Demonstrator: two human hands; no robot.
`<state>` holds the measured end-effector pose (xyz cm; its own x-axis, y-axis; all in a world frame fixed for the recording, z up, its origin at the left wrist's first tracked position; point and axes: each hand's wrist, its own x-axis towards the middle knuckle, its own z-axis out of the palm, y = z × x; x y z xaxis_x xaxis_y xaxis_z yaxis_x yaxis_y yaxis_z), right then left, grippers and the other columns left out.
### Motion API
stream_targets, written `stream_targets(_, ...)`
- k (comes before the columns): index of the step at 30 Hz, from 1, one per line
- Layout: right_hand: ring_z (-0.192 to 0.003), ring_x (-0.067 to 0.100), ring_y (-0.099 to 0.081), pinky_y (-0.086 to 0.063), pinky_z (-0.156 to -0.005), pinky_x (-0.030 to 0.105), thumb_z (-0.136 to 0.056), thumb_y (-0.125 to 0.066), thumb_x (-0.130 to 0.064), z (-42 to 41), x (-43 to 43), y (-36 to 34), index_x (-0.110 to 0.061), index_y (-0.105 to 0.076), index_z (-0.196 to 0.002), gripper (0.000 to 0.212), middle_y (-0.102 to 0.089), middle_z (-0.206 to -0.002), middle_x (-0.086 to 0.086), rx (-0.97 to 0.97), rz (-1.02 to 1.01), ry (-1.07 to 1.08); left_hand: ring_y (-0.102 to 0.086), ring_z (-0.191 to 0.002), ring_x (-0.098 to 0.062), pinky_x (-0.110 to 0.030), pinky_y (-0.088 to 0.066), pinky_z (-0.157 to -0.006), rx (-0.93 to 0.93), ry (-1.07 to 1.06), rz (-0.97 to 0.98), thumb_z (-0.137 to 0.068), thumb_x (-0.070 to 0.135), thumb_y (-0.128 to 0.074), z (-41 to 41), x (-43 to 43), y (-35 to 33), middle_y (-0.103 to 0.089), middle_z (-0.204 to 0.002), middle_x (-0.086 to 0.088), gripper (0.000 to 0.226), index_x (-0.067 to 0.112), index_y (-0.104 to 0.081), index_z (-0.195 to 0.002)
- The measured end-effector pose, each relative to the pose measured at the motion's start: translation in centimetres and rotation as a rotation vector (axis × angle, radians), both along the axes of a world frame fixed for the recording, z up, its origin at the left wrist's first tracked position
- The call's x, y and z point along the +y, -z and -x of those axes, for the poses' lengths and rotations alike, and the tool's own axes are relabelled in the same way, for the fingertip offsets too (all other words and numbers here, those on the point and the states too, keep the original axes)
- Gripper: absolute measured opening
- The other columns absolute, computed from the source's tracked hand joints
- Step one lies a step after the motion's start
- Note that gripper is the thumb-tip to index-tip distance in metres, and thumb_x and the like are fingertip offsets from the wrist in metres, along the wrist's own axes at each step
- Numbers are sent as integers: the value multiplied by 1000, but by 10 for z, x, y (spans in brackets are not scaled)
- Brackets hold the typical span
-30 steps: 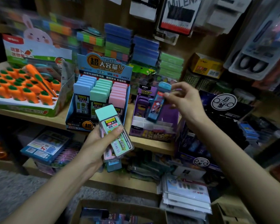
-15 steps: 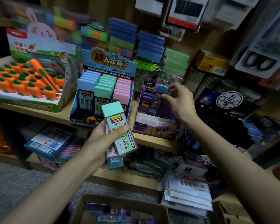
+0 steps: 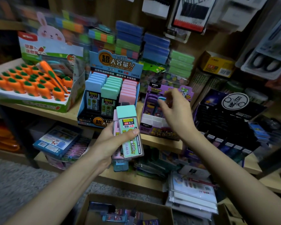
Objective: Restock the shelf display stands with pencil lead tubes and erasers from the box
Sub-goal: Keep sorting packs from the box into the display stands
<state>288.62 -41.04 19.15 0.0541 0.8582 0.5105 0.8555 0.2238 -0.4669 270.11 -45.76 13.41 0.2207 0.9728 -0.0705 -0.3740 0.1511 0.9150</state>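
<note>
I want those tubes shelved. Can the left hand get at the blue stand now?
Probably yes: the left hand, gripping a stack of tubes, sits just before the blue stand with nothing between, its top open.

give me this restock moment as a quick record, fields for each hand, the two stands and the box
left hand: grips a stack of lead tubes, mint-capped one on top
right hand: over the purple display stand, at a blue-capped tube standing in it; blurred, grip unclear
blue display stand: left of the purple one, rows of blue, mint and pink tubes
box: open cardboard, below the hands, more stock inside
</note>
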Motion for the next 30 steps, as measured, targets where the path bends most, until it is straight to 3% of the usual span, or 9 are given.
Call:
stream_targets(3,-61,2,-57,-46,-58,22,-90,-58,-34,33,-23,-9,-18,-61,-88,17,-63,-77,-5,418,466,-312,-72,-73,-18,-27,-55,-54,9,10,9,-58,19,-76,1,-2,-1,-75,-83,-3,42,17,-64,-98)
stream_targets(6,-73,14,-60,-49,-68,31,-89,-63,-19,53,-32,-8,-10,-60,-96,12,-65,-89,10,612,690,-393,-72,-73,-20,-28,-55,-54,-12,-6,19,-57,18,-76,6,-5,-1,-75,-84,-5,44,17,-64,-99)
stream_targets(8,-75,19,-61,-50,-66,28,-88,-63,-10,59,-33,-8,-8,-57,-95,9,-65,-91,15,720,693,-398,-72,-75,-20,-28,-55,-55,-39,-29,21,-58,21,-76,11,-7,-1,-75,-86,-6,46,17,-63,-102)
stream_targets(14,-65,15,-63,-50,-58,24,-86,-63,-7,69,-29,-6,-2,-56,-102,18,-67,-79,8,911,672,-408,-72,-79,-18,-26,-56,-57,-111,-127,14,-68,39,-67,27,-11,-4,-75,-90,-3,42,19,-62,-104)
stream_targets(18,-57,10,-64,-49,-50,18,-86,-63,-7,77,-26,-4,-9,-57,-85,7,-68,-68,2,993,674,-423,-72,-80,-18,-28,-56,-57,-121,-171,-2,-75,35,-63,37,-13,-3,-75,-93,-3,32,19,-63,-103)
stream_targets(22,-66,17,-64,-51,-52,20,-85,-64,-5,77,-10,-14,-11,-52,-84,13,-67,-86,11,1107,516,-354,-70,-64,-11,-25,-56,-54,-64,-317,6,-90,25,-55,62,-6,0,-74,-75,1,8,20,-59,-96)
stream_targets(25,-66,21,-63,-54,-54,21,-84,-65,-3,79,8,-31,-11,-49,-83,18,-65,-87,14,1087,312,-324,-68,-60,-6,-20,-54,-50,-42,-407,-31,-94,22,-51,85,1,-2,-72,-67,4,7,21,-56,-99)
stream_targets(30,-85,31,-66,-59,-69,34,-82,-69,-6,99,30,-31,-18,-52,-82,20,-64,-90,13,626,98,-325,-69,-62,-7,-20,-54,-50,-40,-444,-27,-92,26,-55,99,3,-3,-73,-70,1,11,21,-57,-101)
